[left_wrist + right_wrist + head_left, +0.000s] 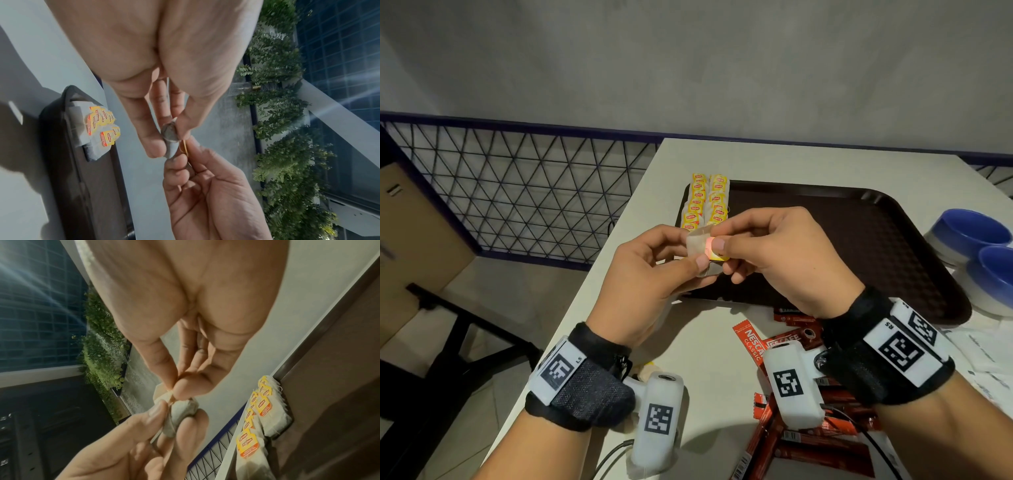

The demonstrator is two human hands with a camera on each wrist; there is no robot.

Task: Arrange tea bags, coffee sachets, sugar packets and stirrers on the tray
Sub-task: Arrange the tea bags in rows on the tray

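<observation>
Both hands are up over the near-left part of the tray (859, 219), working one tea bag (697, 245) between them. Left hand (650, 274) has thumb and fingers curled round the bag's pouch, pinching it. Right hand (784, 253) pinches the bag's yellow tag (717, 255) between thumb and forefinger, other fingers loosely curled below. In the left wrist view the pouch (170, 141) sits between the left thumb and fingers, the tag edge (183, 146) in the right fingertips. The right wrist view shows the same bag (179, 412), clear of the table.

Tea bags (705, 202) already lie in two overlapping rows at the tray's far-left corner, yellow tags up. The rest of the tray surface is bare brown. The tray sits on a white table (756, 157).

Coffee sachets (791, 342), red, lie in a loose pile on the table just near of the tray, partly under the right wrist. Two blue bowls (976, 240) stand right of the tray, touching each other. White packets (986, 356) lie near them at the right edge; print too blurred to read.
</observation>
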